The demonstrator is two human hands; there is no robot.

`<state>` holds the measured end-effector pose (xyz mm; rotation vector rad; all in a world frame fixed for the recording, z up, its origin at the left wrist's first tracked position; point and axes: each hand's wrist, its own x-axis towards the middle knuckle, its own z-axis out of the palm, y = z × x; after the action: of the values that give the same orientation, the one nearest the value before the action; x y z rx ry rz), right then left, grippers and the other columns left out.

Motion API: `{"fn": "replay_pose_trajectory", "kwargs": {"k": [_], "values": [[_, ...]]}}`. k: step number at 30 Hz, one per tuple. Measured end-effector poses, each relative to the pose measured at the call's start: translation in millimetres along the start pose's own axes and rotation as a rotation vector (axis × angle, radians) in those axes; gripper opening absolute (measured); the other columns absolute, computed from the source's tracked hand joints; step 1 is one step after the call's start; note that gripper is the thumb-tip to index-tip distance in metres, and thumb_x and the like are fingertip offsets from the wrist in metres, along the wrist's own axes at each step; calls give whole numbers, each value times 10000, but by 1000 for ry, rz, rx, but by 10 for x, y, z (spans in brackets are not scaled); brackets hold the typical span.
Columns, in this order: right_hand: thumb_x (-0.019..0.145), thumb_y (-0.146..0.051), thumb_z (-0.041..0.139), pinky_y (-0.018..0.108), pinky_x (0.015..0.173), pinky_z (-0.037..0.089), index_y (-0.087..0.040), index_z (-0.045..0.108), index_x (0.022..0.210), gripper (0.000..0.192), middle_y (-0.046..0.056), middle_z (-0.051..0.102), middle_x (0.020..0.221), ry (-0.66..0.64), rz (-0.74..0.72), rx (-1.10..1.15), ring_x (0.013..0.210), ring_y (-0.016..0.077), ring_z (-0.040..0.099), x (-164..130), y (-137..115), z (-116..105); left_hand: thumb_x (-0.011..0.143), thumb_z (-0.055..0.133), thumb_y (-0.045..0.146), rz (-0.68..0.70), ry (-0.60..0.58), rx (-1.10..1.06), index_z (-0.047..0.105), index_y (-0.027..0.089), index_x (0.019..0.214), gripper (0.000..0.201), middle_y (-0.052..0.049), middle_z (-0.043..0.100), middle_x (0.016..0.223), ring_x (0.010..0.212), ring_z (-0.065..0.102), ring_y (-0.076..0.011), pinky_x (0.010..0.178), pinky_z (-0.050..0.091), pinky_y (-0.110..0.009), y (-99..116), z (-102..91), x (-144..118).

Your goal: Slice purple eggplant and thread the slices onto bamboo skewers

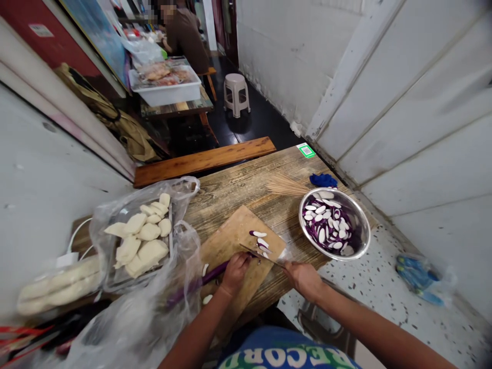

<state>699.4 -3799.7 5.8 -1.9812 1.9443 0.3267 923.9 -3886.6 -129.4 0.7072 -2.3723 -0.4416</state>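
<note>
Pressing down on a long purple eggplant (209, 277), the left hand (235, 270) lies with its fingers curled close together over the vegetable's cut end on the wooden cutting board (230, 241). The right hand (303, 278) is closed in a fist around the handle of a knife (261, 254), whose thin blade reaches left across the board to just beside the left fingertips. A few cut slices (260, 242), white with purple edges, lie on the board just past the blade. To the right on the wooden table (246, 184) stands a metal bowl (359, 225) holding many more slices, with a bundle of bamboo skewers (286, 185) and a blue cloth (323, 180) behind it. Left of the board, a tray in a clear plastic bag (142, 233) holds pale flat pieces.
</note>
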Motion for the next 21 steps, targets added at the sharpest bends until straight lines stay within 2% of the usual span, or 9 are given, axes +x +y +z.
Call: {"fn": "replay_pose_trajectory", "kwargs": {"k": [6, 9, 12, 16, 21], "values": [[890, -276, 324, 215, 515, 371, -160, 565, 874, 268, 67, 666, 736, -44, -124, -21, 628, 150, 623, -83, 178, -54, 850, 359, 165, 13, 50, -10, 557, 165, 992, 244, -74, 601, 963, 981, 509, -190, 840, 441, -403, -20, 71, -69], [887, -319, 324, 218, 530, 376, -158, 567, 873, 292, 68, 669, 720, -74, -155, -26, 633, 158, 627, 60, 194, -83, 833, 399, 138, 28, 63, -7, 557, 153, 988, 222, -75, 598, 973, 994, 501, -187, 845, 443, -389, -29, 109, -109], [886, -368, 316, 220, 557, 382, -166, 569, 875, 324, 71, 673, 754, -80, -159, -22, 672, 165, 631, 274, 88, -72, 819, 425, 128, 24, 55, 10, 559, 162, 986, 217, -69, 595, 998, 1006, 493, -186, 853, 442, -385, -35, 123, -140], [898, -354, 295, 209, 555, 381, -158, 560, 898, 329, 72, 674, 761, -66, -122, -17, 679, 156, 633, 440, -13, -50, 843, 370, 145, -40, 12, 2, 566, 179, 988, 246, -64, 592, 1013, 995, 499, -172, 859, 441, -382, -19, 49, -132], [907, -330, 269, 213, 551, 384, -144, 549, 910, 336, 79, 673, 758, -45, -116, -31, 683, 168, 636, 367, 86, -133, 847, 337, 179, -86, 21, 18, 566, 151, 1024, 291, -97, 572, 1056, 1028, 480, -202, 880, 417, -414, 17, -98, -125]]}}
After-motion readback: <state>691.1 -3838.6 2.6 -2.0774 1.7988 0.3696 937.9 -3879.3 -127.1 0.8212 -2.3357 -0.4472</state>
